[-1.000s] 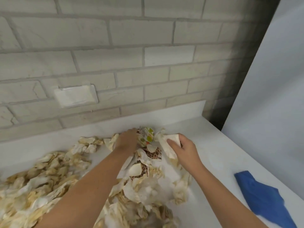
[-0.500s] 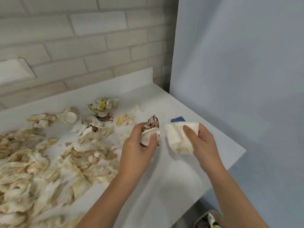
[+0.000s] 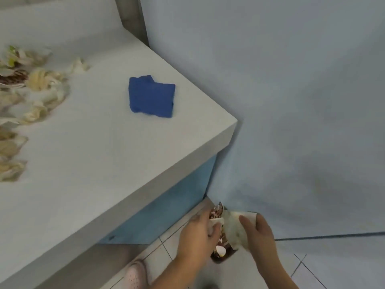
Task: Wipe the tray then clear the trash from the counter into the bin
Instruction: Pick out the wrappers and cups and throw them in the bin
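Above bin (image 3: 216, 258), left grip (image 3: 198, 234) and right grip (image 3: 259, 232) hold trash (image 3: 234, 228) (print blurred).

Blue cloth (image 3: 151, 96), white counter (image 3: 100, 155), yellowish-white scraps (image 3: 44, 80) — pale blue wall (image 3: 291, 101).

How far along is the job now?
Tray: not in view, so wiping cannot be judged; the blue cloth lies loose on the counter. In hand: the left hand holds a printed wrapper, the right hand a white paper, both above the bin. Left: many crumpled scraps on the counter's left side.
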`<state>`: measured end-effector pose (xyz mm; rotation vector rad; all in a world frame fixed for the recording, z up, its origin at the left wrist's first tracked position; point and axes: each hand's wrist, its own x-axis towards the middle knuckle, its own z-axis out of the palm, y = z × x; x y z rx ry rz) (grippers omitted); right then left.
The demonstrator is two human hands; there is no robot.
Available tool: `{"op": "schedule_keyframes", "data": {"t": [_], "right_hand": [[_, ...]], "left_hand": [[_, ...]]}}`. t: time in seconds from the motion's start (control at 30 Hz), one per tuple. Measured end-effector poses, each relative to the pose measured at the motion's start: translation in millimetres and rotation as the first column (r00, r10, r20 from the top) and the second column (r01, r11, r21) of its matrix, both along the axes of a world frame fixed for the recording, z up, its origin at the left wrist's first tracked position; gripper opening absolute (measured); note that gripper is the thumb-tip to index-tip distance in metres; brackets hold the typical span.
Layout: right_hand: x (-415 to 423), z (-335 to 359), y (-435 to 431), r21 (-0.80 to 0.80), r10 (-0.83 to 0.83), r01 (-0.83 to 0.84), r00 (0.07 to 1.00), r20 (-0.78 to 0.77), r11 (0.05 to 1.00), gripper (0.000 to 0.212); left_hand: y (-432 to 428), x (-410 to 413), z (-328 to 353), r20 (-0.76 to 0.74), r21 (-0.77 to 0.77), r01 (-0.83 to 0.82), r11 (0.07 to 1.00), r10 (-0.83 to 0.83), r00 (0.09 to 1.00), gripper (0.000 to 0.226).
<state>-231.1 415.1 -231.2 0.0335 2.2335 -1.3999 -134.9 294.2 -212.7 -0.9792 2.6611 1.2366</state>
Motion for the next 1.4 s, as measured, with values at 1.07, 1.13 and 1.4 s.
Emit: {"op": "schedule_keyframes", "data": {"t": [1.07, 1.13, 1.4], "right_hand": [[-53.9, -443.8, 14.1, 0.633, 0.607, -0.578, 0.767, 0.208, 0.515, 0.026], [-55.3, -415.0, 10.6, 0.636, 0.614, -0.543, 0.778, 0.134, 0.549, 0.033], [-51.9, -254.8, -11.2, 0.383, 0.564, -0.481, 0.814, -0.140, 0.789, 0.023]], "left_hand": [[66.5, -60.2, -458.7, 0.637, 0.051, 0.546, 0.836, -0.449, 0.627, 0.055], [63.7, -53.0, -434.0, 0.562, 0.054, 0.484, 0.874, -0.427, 0.708, 0.064], [36.6, -10.6, -273.1, 0.056, -0.056, 0.082, 0.995, -0.079, 0.995, 0.050]]}}
